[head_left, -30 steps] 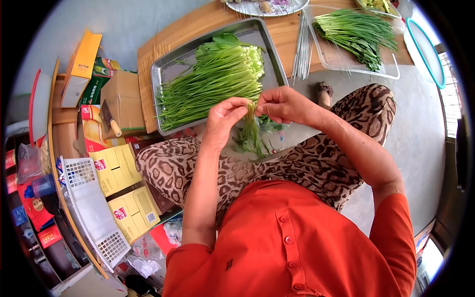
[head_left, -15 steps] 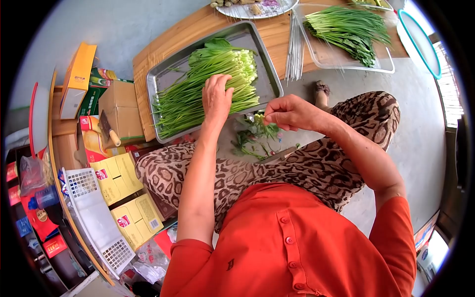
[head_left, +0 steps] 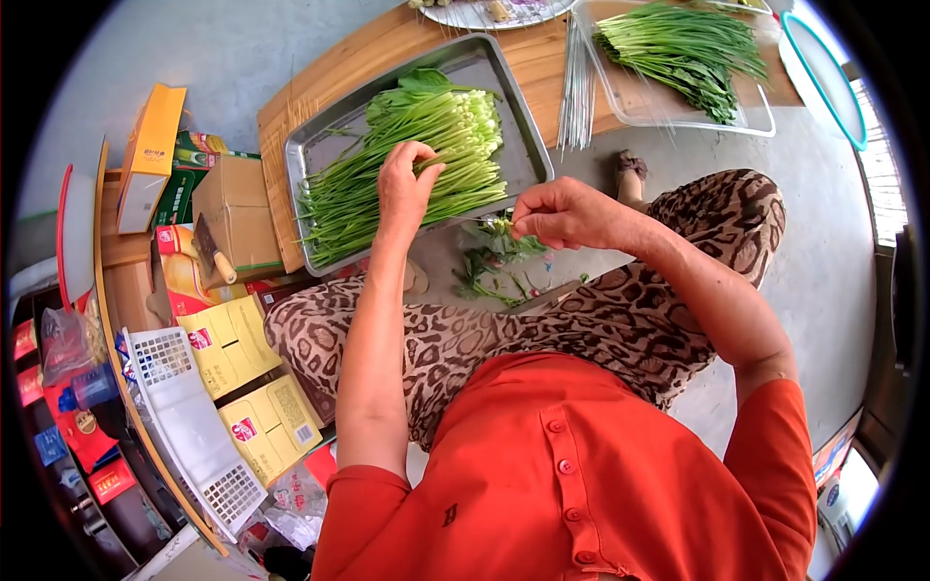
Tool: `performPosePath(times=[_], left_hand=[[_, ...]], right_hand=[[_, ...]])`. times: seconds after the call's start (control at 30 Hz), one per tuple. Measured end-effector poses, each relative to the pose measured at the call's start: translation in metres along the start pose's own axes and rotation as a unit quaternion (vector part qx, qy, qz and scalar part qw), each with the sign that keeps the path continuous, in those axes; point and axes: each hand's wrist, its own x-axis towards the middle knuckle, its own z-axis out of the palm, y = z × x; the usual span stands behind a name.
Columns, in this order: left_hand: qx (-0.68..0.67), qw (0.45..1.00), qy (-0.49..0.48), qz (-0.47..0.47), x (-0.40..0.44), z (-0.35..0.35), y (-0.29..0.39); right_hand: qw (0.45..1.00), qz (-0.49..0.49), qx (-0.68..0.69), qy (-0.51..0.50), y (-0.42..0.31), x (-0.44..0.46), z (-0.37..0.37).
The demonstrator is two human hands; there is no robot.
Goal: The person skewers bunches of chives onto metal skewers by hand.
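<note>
Long green stalks with pale ends (head_left: 446, 145) lie side by side in a grey metal tray (head_left: 528, 145). My left hand (head_left: 409, 184) is over these stalks, its thumb and forefinger apart and its other fingers curled; nothing shows between them. To the right of it, my right hand (head_left: 562, 213) is near the tray's lower right corner with its fingers pinched together. Whatever may be in that pinch is too small to make out. Loose green leaves and stems (head_left: 499, 261) lie on the floor below the tray.
A clear plastic tray (head_left: 635, 118) of greens (head_left: 683, 53) stands at the upper right, beside thin metal skewers (head_left: 576, 87). A white plate (head_left: 465, 19) is at the top. Cartons (head_left: 237, 208), a knife (head_left: 215, 254) and a white basket (head_left: 189, 426) are at the left.
The green bunch between my hands is gone from them. My left hand has moved up and left over the tray and opened. My right hand has stayed near the tray's corner.
</note>
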Motion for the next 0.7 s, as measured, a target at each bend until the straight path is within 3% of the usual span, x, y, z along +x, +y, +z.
performPosePath(times=[0.07, 0.33, 0.43, 0.57, 0.7], left_hand=[[0.020, 0.999, -0.017, -0.030, 0.002, -0.007, 0.003], [-0.003, 1.000, 0.014, 0.011, 0.007, -0.016, -0.012], [-0.063, 0.993, 0.071, -0.066, 0.012, -0.035, -0.007], [-0.060, 0.979, 0.185, -0.057, 0.027, -0.098, 0.002], [-0.007, 0.943, 0.328, 0.053, 0.038, -0.174, 0.035]], right_hand=[[1.000, -0.001, -0.001, 0.002, 0.001, 0.001, 0.001], [1.000, 0.003, 0.010, -0.004, 0.001, 0.009, 0.000], [1.000, 0.002, 0.011, 0.000, 0.000, 0.009, -0.001], [1.000, -0.009, 0.028, 0.007, -0.002, 0.009, -0.001], [0.999, -0.011, 0.035, 0.003, -0.002, 0.011, 0.000]])
